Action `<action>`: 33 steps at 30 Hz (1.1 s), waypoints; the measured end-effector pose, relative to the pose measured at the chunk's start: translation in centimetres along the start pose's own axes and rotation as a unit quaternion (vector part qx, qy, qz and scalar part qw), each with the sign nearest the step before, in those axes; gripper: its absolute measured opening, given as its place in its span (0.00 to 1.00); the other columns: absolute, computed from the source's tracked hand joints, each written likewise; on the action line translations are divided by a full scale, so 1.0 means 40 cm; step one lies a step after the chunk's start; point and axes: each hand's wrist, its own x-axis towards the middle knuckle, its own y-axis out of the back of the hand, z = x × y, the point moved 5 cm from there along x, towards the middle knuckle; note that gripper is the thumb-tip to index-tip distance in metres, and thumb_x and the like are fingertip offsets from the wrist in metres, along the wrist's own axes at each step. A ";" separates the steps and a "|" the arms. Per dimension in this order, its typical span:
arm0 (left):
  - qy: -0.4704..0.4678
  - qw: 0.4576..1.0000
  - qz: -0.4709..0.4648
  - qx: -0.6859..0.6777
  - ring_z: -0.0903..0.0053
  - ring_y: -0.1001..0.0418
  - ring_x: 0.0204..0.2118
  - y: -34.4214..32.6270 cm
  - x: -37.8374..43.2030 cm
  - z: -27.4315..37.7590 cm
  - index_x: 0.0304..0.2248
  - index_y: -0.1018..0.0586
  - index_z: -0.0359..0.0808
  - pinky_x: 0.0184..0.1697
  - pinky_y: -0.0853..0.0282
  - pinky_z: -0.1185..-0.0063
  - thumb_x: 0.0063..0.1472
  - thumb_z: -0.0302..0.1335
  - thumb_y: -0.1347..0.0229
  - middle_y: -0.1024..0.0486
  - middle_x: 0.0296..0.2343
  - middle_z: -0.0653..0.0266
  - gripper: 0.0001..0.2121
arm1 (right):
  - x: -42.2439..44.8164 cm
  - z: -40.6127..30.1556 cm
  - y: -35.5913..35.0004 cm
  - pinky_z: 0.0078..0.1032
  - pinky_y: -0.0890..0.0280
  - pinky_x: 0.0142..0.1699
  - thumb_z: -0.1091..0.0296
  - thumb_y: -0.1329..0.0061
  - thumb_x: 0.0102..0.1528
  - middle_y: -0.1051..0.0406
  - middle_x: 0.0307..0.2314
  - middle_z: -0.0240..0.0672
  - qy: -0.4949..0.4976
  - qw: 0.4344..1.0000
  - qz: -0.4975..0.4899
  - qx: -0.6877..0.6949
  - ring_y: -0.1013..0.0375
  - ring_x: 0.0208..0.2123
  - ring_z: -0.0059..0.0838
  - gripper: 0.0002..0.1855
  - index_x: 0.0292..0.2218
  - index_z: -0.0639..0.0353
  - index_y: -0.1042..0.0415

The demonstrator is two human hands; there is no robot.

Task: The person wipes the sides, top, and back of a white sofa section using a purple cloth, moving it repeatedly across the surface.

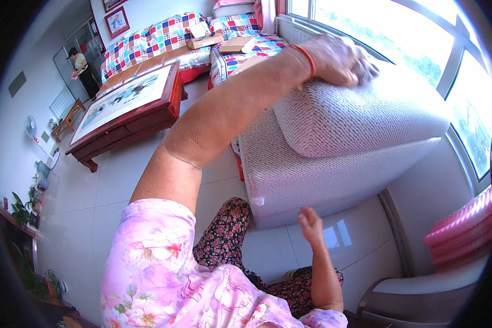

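My left hand (340, 61), with a red cord around its wrist, rests on top of the padded sofa arm (332, 119). Its fingers are curled and blurred, and whether they grip anything is hidden. Pale textured fabric covers both this upper padded part and the sofa's lower side (311, 184), where a small white patch (258, 201) shows near the bottom corner. Lower down, my right hand (310, 223) hangs in front of that side, apart from it. Its fingers are loosely curled, with nothing seen in them.
A dark red wooden coffee table (127, 119) stands to the left. Behind it, a sofa with a checked cover (156, 37) holds cardboard pieces (238, 45). Large windows (385, 33) line the right, above a pink stack (461, 229). A person (80, 67) stands far left, beyond a fan (31, 127).
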 end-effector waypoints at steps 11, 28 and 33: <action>-0.046 0.995 0.037 -0.085 0.65 0.27 0.43 0.029 -0.083 -0.082 0.48 0.27 0.41 0.49 0.33 0.72 0.37 0.36 0.47 0.27 0.42 0.54 0.32 | 0.011 -0.062 -0.020 0.37 0.37 0.50 0.52 0.52 0.52 0.32 0.45 0.49 -0.037 0.894 -0.193 -0.402 0.32 0.46 0.49 0.30 0.52 0.60 0.38; -0.009 0.986 0.080 -0.143 0.72 0.26 0.37 0.019 -0.093 -0.102 0.48 0.26 0.42 0.43 0.30 0.77 0.36 0.37 0.45 0.25 0.37 0.58 0.32 | 0.017 0.040 0.055 0.38 0.37 0.49 0.50 0.51 0.50 0.29 0.40 0.49 -0.076 0.878 -0.173 -0.439 0.32 0.45 0.48 0.31 0.51 0.59 0.36; -0.211 0.937 0.205 -0.186 0.67 0.27 0.38 0.046 -0.305 0.011 0.42 0.24 0.39 0.44 0.32 0.78 0.38 0.30 0.44 0.26 0.34 0.60 0.24 | -0.031 0.057 0.001 0.36 0.38 0.51 0.51 0.51 0.51 0.30 0.42 0.49 -0.072 0.861 -0.229 -0.449 0.33 0.47 0.48 0.31 0.51 0.60 0.36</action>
